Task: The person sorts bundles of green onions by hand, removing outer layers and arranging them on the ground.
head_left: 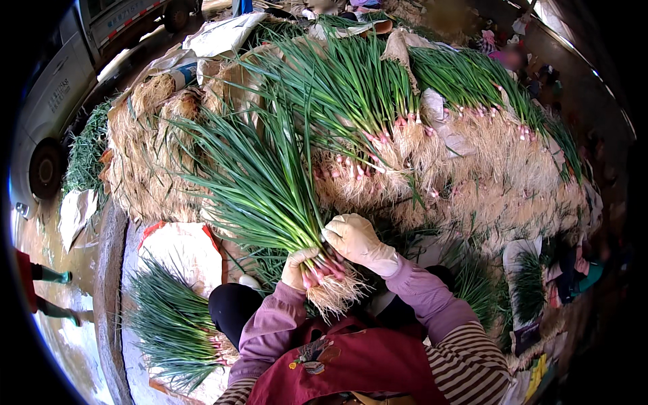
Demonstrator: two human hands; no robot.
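My left hand (298, 268), in a pale glove, is wrapped round a bunch of spring onions (273, 185) just above the pinkish bulbs. The long green leaves fan up and to the left, and the pale roots (336, 293) hang toward my lap. On the bunch's right side, my gloved right hand (358, 240) has its fingers curled closed at the lower stalks. How many stalks it pinches is hidden by the glove. Beyond both hands, a big heap of spring onions (364, 88) lies with roots facing me.
At my lower left, another bunch of spring onions (172, 324) rests on a white sack (182, 246). A concrete kerb (110, 304) runs beside it. A truck (57, 94) stands at the far left, near a person's boots (57, 275). Another person (584, 273) works at the right.
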